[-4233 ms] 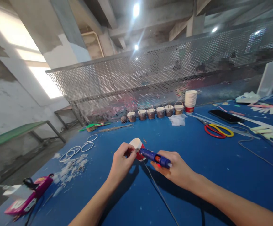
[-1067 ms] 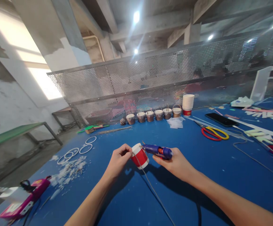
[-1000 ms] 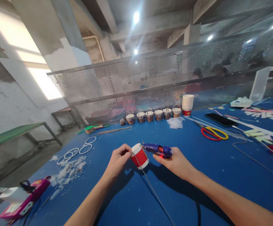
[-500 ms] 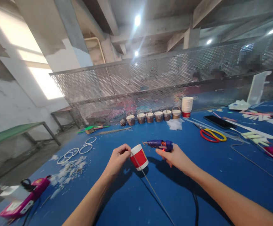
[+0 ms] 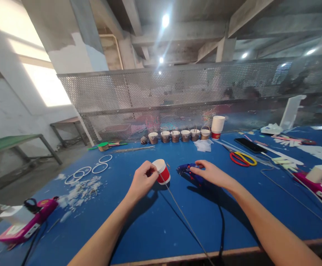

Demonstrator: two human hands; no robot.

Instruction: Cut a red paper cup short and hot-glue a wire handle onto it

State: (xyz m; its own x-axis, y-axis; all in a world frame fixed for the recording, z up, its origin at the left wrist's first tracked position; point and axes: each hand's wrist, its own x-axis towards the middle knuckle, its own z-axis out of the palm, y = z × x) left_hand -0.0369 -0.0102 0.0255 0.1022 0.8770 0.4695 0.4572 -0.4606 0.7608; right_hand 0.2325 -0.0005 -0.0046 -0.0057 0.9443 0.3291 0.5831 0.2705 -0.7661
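1. We place the paper cup (image 5: 164, 175), red with white ends, at the middle of the scene, over the blue table (image 5: 146, 242); whether its lower end touches the surface, we cannot tell.
2. Left hand (image 5: 142, 181): fingertips pinched together at the cup's upper left side, with the grey cord (image 5: 179, 207) running out from them; we note contact with cup and cord alike.
3. Right hand (image 5: 210, 173): closed about the rear of the blue glue gun (image 5: 184, 168), by our reading; its lower fingers are hidden, so we cannot tell how firm the hold is.
4. Key relation: the cup lies just right of the left hand, touching it, and left of the right hand, apart from it; the left is plainly the nearer; the gun's nozzle points left, towards the cup, with a gap between.
5. Cup's long axis: tilted, upper end leaning left; the cord crosses the red side, then slants to the near right, past the table edge.
6. Surroundings: we log small buckets (image 5: 175, 137) in a far row; scissors (image 5: 233, 152) lie to the right; white scraps (image 5: 81, 194) to the left.
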